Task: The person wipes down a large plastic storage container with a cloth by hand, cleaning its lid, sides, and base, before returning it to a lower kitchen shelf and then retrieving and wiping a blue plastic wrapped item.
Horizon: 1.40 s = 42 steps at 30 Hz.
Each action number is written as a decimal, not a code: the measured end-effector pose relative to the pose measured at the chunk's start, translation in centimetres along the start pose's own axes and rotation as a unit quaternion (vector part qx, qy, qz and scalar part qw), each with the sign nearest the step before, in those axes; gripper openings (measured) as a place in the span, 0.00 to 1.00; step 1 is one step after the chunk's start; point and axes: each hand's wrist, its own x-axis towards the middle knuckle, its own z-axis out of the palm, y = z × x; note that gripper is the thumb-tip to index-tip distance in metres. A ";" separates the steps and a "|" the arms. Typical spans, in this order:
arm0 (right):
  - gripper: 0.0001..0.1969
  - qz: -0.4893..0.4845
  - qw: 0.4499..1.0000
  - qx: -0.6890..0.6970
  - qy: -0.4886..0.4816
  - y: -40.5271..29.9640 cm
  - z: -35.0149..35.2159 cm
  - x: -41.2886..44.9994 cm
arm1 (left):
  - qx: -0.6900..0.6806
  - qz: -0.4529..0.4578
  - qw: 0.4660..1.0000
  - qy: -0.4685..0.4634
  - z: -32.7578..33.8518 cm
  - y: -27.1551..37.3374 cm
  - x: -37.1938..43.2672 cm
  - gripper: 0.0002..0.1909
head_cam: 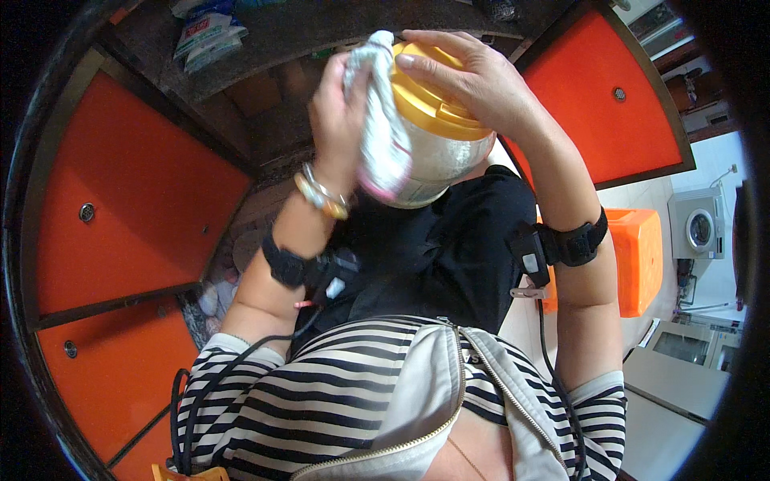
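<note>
My left hand [340, 114], with bangles at the wrist, grips a bunched white cloth with a pink edge [385, 138]. The cloth lies against the left side of a large clear plastic jar [445, 156] and is blurred. The jar stands tilted above my lap and holds something pale. My right hand [469, 78] is spread over its yellow screw lid [421, 105], the fingers curved across the top. The lid sits on the jar.
Orange cabinet doors [138, 186] stand at the left, another open door [601, 102] at the right. Plastic packets [210, 36] lie on the dark shelf ahead. An orange plastic stool [637, 258] is beside my right arm. Black cables run along both arms.
</note>
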 end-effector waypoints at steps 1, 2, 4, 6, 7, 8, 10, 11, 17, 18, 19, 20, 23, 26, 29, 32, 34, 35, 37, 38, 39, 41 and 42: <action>0.30 0.034 0.999 0.005 0.001 0.0 -0.2 -0.1 | 0.044 -0.006 0.999 -0.007 0.8 1.5 -2.3 0.20; 0.31 0.064 0.998 0.011 0.000 -0.3 -0.3 0.0 | 0.173 0.128 0.976 0.028 1.7 1.7 -4.4 0.25; 0.32 0.049 0.998 -0.019 0.020 -0.5 -0.3 -0.1 | 0.318 0.265 0.909 0.038 3.4 1.8 -7.4 0.38; 0.33 0.039 0.997 -0.038 0.050 -0.8 -0.3 -0.3 | 0.326 0.296 0.897 0.026 3.5 1.5 -7.2 0.49; 0.33 0.035 0.997 -0.040 0.048 -0.6 -0.4 -0.6 | 0.290 0.298 0.909 0.019 3.2 1.3 -6.5 0.51; 0.32 0.032 0.996 -0.045 0.065 -0.3 -0.4 -1.2 | 0.288 0.292 0.912 0.017 2.7 1.4 -6.1 0.50; 0.31 0.041 0.995 -0.044 0.076 -0.9 -0.7 -2.4 | 0.271 0.268 0.925 0.001 1.8 2.4 -5.3 0.50; 0.31 0.041 0.995 -0.046 0.074 -0.8 -0.7 -2.7 | 0.256 0.252 0.933 -0.012 1.6 2.4 -4.9 0.50; 0.31 0.070 0.994 -0.020 0.078 -0.9 -1.2 -4.1 | -0.062 0.075 0.994 -0.046 0.0 -2.2 -2.1 0.31; 0.30 0.053 0.994 -0.037 0.087 -1.1 -1.1 -4.3 | -0.134 0.027 0.990 -0.022 0.1 -4.0 -1.2 0.28; 0.30 0.052 0.994 -0.038 0.085 -1.1 -1.1 -4.3 | -0.206 -0.021 0.978 0.000 0.4 -4.9 -0.1 0.25; 0.30 0.066 0.993 -0.039 0.088 -1.1 -1.0 -4.2 | 0.102 0.180 0.978 -0.018 -0.4 -5.6 0.6 0.20; 0.30 0.097 0.991 -0.039 0.089 -0.2 -1.3 -4.1 | 0.093 0.085 0.992 -0.024 0.5 -5.1 0.6 0.20; 0.30 0.097 0.990 -0.010 0.101 0.7 -1.2 -3.9 | 0.091 0.144 0.984 -0.054 1.4 -2.4 -2.3 0.27; 0.29 0.100 0.990 -0.006 0.096 0.3 -1.1 -3.8 | 0.246 0.263 0.933 -0.012 1.6 0.5 -4.9 0.46; 0.28 0.062 0.993 -0.015 0.096 -0.3 -1.0 -4.0 | 0.194 0.247 0.949 0.025 1.7 0.0 -4.6 0.39; 0.27 0.039 0.993 -0.010 0.107 -0.3 -0.7 -4.5 | 0.123 0.135 0.983 0.013 1.1 0.2 -4.4 0.32; 0.27 0.038 0.994 -0.010 0.104 -0.5 -0.7 -4.8 | 0.082 0.089 0.993 0.005 0.8 0.3 -3.7 0.32; 0.26 0.032 0.994 -0.028 0.102 -1.3 -0.7 -4.9 | -0.001 0.032 0.997 -0.072 -0.2 -0.8 -1.3 0.32; 0.26 0.033 0.994 -0.029 0.100 -1.5 -0.8 -5.0 | -0.024 0.033 0.993 -0.113 -0.4 -1.3 -0.1 0.32; 0.26 0.033 0.994 -0.037 0.101 -1.7 -0.8 -4.9 | -0.079 -0.002 0.988 -0.132 -0.3 -2.0 1.1 0.28; 0.25 0.034 0.994 -0.045 0.097 -1.7 -0.5 -4.8 | -0.151 -0.098 0.962 -0.208 -0.3 -3.5 3.2 0.22; 0.25 0.034 0.993 -0.050 0.102 -1.8 -0.4 -4.7 | -0.182 -0.143 0.939 -0.256 -0.6 -4.9 4.3 0.17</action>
